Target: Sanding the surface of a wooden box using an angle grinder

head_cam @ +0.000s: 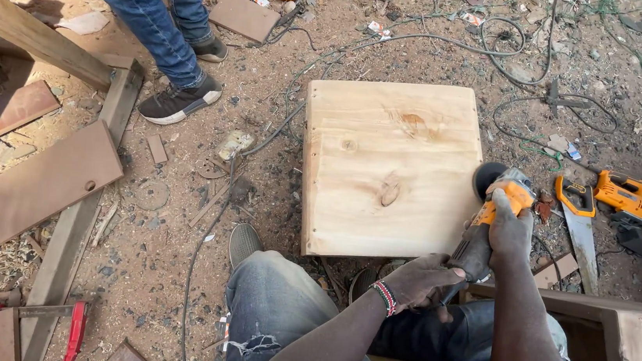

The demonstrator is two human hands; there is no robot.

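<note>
Two hands are gripping the orange angle grinder [501,199] at centre right: right hand [511,226] wrapping its head, left hand [423,281] clenching its rear, disc touching the wooden box's [389,167] right edge.

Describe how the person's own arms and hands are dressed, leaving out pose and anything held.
Both arms are bare, with no sleeves or gloves showing. The left hand has a beaded wristband in red, white and dark stripes at the wrist. The right hand wears nothing and looks dusty.
</note>
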